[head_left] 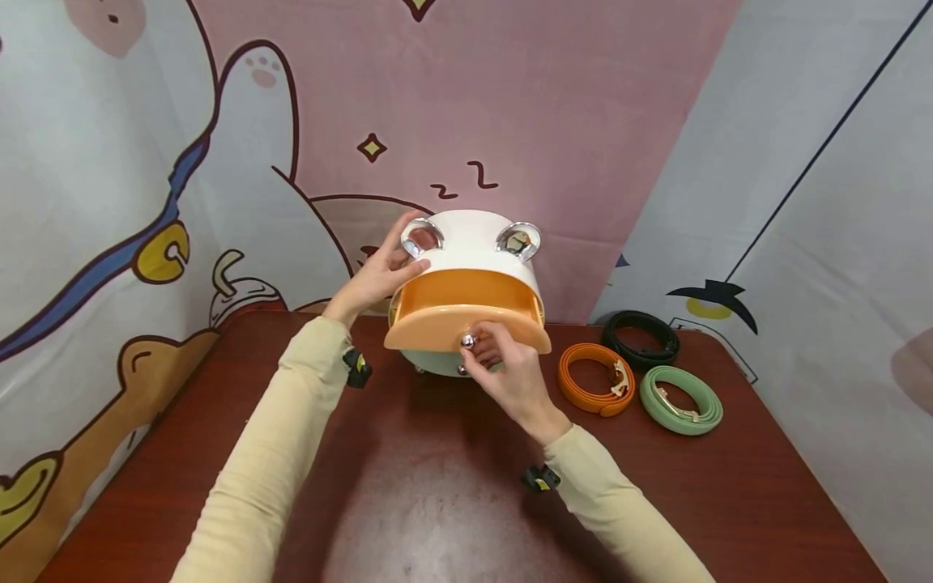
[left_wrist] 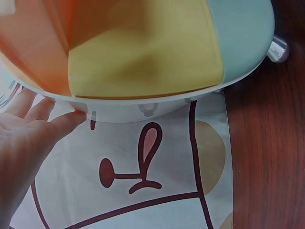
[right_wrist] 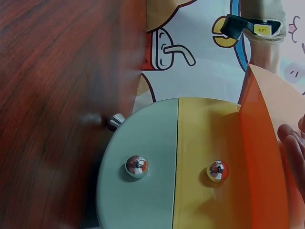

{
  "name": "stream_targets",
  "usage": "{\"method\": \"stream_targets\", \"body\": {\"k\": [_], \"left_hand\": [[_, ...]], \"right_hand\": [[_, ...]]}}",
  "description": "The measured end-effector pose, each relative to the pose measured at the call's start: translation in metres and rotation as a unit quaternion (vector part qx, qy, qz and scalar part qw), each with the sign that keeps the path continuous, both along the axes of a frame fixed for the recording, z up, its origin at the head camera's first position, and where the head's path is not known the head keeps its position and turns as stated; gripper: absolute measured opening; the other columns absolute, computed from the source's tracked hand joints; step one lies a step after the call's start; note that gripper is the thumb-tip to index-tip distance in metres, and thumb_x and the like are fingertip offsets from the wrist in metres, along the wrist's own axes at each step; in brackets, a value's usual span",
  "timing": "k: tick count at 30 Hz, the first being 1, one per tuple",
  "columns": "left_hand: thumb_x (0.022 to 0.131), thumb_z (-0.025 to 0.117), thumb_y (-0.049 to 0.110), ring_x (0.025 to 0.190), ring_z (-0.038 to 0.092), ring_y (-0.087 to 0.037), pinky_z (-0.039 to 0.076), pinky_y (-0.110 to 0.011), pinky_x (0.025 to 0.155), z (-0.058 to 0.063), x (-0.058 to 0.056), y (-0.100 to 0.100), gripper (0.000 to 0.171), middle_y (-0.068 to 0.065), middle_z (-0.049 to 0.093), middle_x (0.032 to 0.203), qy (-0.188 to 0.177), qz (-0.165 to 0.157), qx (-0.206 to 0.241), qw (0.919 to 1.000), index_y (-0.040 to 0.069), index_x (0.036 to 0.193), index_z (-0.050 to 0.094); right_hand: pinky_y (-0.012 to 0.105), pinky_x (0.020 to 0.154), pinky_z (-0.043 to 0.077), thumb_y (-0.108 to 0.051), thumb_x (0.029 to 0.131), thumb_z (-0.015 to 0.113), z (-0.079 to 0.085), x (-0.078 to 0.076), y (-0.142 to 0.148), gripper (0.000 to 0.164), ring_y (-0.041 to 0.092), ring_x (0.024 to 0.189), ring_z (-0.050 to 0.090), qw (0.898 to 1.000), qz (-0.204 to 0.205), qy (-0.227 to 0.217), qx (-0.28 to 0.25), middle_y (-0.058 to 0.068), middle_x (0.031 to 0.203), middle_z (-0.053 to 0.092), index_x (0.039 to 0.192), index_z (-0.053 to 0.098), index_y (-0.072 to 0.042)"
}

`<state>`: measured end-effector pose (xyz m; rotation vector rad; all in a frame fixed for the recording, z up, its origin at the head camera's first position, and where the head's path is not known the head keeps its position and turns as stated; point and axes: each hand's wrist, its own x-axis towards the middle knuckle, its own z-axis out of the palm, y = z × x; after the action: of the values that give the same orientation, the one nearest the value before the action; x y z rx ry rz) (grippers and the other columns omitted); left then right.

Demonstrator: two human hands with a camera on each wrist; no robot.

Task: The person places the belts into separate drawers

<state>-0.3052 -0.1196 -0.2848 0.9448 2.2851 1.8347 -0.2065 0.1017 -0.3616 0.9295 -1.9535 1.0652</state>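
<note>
On the table [head_left: 437,502], the right hand [head_left: 510,376] is pinching the knob [head_left: 467,341] of the orange drawer [head_left: 466,312], already pulled partway out of the box [head_left: 474,239]; three belts [head_left: 641,376] are lying beside it, none inside yet. Behind the box, the left hand [left_wrist: 28,143] is bracing it with straight fingers. Under the right wrist, two lower drawers [right_wrist: 176,167] are sitting closed.

So there's this little white drawer box [head_left: 474,243] with chrome ear handles sitting on the dark red worktop [head_left: 408,494]. Left hand [head_left: 375,275] rests against its top left side, right hand [head_left: 503,364] pinches the silver knob [head_left: 467,341] of the pulled-out orange drawer [head_left: 466,312]. Three coiled belts lie to the right: orange belt [head_left: 594,379], green belt [head_left: 681,399], black belt [head_left: 641,330] behind them.
</note>
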Motion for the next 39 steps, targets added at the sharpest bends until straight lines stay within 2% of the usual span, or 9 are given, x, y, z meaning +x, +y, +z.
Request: {"method": "stream_targets", "body": {"k": [9,17,23,30,35,39], "left_hand": [[0.089,0.054,0.007,0.076,0.059,-0.027,0.048,-0.032,0.067,-0.001,-0.001,0.0,0.073,-0.026,0.058,0.095,0.013,-0.005,0.003,0.9999,0.024,0.143,0.008],[0.089,0.053,0.008,0.083,0.058,-0.029,0.049,-0.036,0.07,-0.001,0.0,-0.002,0.073,-0.025,0.056,0.101,0.003,-0.014,0.005,0.9999,0.028,0.143,0.008],[0.089,0.053,0.007,0.082,0.057,-0.033,0.048,-0.04,0.071,-0.002,-0.001,-0.002,0.072,-0.025,0.056,0.099,-0.001,-0.016,0.011,0.9998,0.029,0.143,0.009],[0.089,0.053,0.008,0.08,0.054,-0.039,0.047,-0.042,0.069,-0.002,-0.001,-0.002,0.072,-0.03,0.056,0.093,0.014,-0.011,0.001,0.9998,0.03,0.142,0.009],[0.09,0.052,0.008,0.079,0.052,-0.041,0.046,-0.042,0.068,-0.001,0.0,-0.001,0.073,-0.031,0.055,0.091,0.025,-0.01,-0.007,0.9996,0.025,0.143,0.006],[0.09,0.052,0.007,0.084,0.053,-0.041,0.046,-0.045,0.073,0.0,-0.001,-0.001,0.073,-0.029,0.055,0.098,0.019,-0.014,-0.002,0.9997,0.024,0.143,0.005]], "right_hand": [[0.016,0.052,0.047,-0.003,0.072,0.07,-0.001,0.006,0.002,0.034,0.007,0.059,0.059,1.0,-0.001,0.005,0.011,0.003,0.074,0.063,0.1,0.052,-0.001],[0.015,0.054,0.047,-0.005,0.073,0.069,0.0,0.01,0.002,0.03,0.008,0.061,0.06,1.0,0.011,0.017,0.011,0.004,0.074,0.064,0.098,0.053,0.001],[0.015,0.054,0.047,-0.005,0.074,0.067,-0.001,0.012,0.002,0.028,0.007,0.062,0.06,1.0,0.019,0.019,0.014,0.004,0.074,0.063,0.097,0.053,0.001],[0.015,0.054,0.047,-0.006,0.074,0.066,-0.003,0.016,0.002,0.026,0.007,0.061,0.061,0.999,0.017,0.024,0.022,0.003,0.073,0.064,0.096,0.053,0.0],[0.015,0.054,0.047,-0.006,0.075,0.066,-0.003,0.019,0.002,0.026,0.007,0.062,0.061,0.999,0.024,0.028,0.024,0.004,0.074,0.064,0.096,0.053,0.001],[0.015,0.054,0.047,-0.005,0.075,0.066,-0.003,0.021,0.001,0.025,0.007,0.062,0.061,0.999,0.027,0.031,0.023,0.003,0.075,0.064,0.096,0.053,0.001]]}}
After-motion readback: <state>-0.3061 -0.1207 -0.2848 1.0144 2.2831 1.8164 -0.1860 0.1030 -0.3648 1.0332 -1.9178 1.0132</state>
